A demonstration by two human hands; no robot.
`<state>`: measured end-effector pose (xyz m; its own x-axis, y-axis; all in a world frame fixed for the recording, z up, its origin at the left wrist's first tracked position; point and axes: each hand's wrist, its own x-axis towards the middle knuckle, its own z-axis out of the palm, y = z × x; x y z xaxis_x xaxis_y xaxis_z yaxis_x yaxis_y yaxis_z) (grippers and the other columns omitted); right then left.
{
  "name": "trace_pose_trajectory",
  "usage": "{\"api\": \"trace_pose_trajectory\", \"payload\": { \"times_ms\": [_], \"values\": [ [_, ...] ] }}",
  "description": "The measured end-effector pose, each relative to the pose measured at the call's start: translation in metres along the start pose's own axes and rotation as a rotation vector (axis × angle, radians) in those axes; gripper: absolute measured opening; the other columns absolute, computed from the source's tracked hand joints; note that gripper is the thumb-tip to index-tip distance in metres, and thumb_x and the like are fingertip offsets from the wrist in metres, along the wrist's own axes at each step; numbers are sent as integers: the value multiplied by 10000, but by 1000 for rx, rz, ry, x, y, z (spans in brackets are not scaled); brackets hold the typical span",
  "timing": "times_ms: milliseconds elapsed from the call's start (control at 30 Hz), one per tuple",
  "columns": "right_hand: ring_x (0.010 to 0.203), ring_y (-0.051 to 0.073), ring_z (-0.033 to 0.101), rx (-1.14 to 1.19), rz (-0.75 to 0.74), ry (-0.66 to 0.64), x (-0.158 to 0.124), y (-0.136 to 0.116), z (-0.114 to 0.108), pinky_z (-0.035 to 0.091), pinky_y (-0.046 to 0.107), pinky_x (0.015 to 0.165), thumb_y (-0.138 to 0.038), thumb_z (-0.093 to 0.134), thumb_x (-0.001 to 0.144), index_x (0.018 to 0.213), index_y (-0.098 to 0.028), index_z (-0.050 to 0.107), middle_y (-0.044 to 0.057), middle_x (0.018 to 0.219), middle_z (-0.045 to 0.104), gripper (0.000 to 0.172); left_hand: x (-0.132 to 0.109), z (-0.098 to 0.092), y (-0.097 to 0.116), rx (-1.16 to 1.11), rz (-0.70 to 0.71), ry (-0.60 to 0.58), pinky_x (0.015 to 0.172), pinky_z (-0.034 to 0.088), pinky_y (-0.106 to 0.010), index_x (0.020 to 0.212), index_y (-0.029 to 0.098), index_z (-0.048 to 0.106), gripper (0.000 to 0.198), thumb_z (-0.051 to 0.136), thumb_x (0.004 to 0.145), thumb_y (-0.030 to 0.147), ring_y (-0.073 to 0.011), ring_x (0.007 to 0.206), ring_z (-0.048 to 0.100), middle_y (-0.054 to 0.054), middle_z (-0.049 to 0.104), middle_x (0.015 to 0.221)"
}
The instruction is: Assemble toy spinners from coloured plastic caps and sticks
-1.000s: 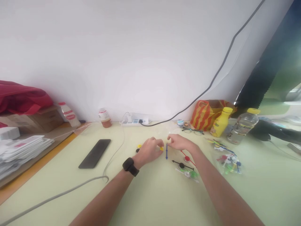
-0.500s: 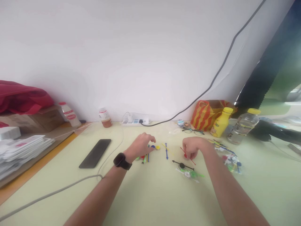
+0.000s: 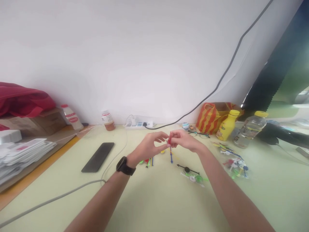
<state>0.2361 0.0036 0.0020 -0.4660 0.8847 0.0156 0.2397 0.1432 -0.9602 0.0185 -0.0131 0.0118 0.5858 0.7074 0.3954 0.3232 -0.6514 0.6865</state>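
Observation:
My left hand [image 3: 149, 147] and my right hand [image 3: 183, 140] meet above the pale yellow table [image 3: 154, 199]. Both pinch a small red plastic piece [image 3: 169, 139] between their fingertips. A black watch [image 3: 125, 166] sits on my left wrist. Below the hands lie a blue stick [image 3: 171, 157], a bunch of coloured sticks [image 3: 149, 162], a black stick with a disc [image 3: 187, 169] and a white and green piece [image 3: 196, 178].
A clear bag of coloured parts [image 3: 233, 163] lies at the right. A black phone [image 3: 98, 157] and a grey cable [image 3: 55, 199] lie at the left. Bottles [image 3: 249, 129], glasses [image 3: 197, 134], a striped bag [image 3: 210, 117] and a power strip [image 3: 138, 123] line the wall.
My right hand picked the red piece up from the table and rose to the left. My left hand lifted off the coloured sticks and joined it.

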Motion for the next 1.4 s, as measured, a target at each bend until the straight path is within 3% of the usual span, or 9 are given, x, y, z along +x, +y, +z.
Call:
{"api": "trace_pose_trajectory", "payload": {
  "times_ms": [233,400,567,633,800,900,1000,1133,1400],
  "values": [
    [596,113,452,-107,46,77,3,0,13,336,209,508,-291,502,867,890,-214,570,-42,682,487,106,-3,4,-11,-18,-55,11,740,582,-275,876,182,658,62,666,824,214,-178,818,720,-35,739,865],
    [757,152,599,-590,296,31,2,23,-3,415,231,581,-245,547,864,1133,-201,626,45,966,659,284,-8,3,-13,213,-38,-202,746,525,-295,787,217,712,87,673,732,162,-198,817,690,-21,758,850],
    [801,200,634,-748,392,5,-3,32,-14,409,269,611,-304,686,779,1008,-180,681,94,1045,713,261,-12,3,-19,308,-84,-383,644,474,-274,845,268,814,233,664,707,155,-216,819,674,-23,752,827],
    [784,204,638,-762,423,-66,-9,25,-20,401,270,601,-341,733,737,865,-181,702,83,957,735,207,-13,1,-24,338,-122,-412,607,460,-278,803,267,822,216,682,678,160,-212,758,657,-30,729,797],
    [691,180,624,-728,548,-453,-21,11,-25,407,253,575,-382,858,568,709,-206,714,16,714,718,267,-15,-4,-36,352,-149,-356,696,500,-286,810,260,800,191,714,657,185,-232,862,651,-63,720,958],
    [630,160,594,-745,596,-500,-20,13,-22,408,246,556,-321,867,502,697,-209,730,-10,653,676,264,-16,-7,-38,390,-148,-304,740,507,-297,926,270,781,263,784,665,292,-259,949,640,-61,708,985],
    [604,155,599,-739,602,-471,-18,18,-21,412,241,546,-252,836,488,697,-211,742,-22,625,658,233,-16,-9,-42,434,-178,-252,731,505,-305,1022,269,768,406,838,654,425,-274,948,638,-64,696,976],
    [594,167,623,-668,535,-364,-21,14,-27,411,244,528,-185,772,514,679,-203,713,-13,621,664,177,-17,-9,-53,410,-248,-250,706,508,-306,1025,258,782,390,808,706,482,-220,778,638,-73,684,1022],
    [648,151,670,-343,236,-97,-18,2,-24,494,236,593,-166,638,687,781,-196,605,15,732,723,104,-15,-9,-58,410,-179,-273,842,491,-315,1053,271,784,272,743,799,361,-264,1034,621,-67,723,1026]
  ]
}}
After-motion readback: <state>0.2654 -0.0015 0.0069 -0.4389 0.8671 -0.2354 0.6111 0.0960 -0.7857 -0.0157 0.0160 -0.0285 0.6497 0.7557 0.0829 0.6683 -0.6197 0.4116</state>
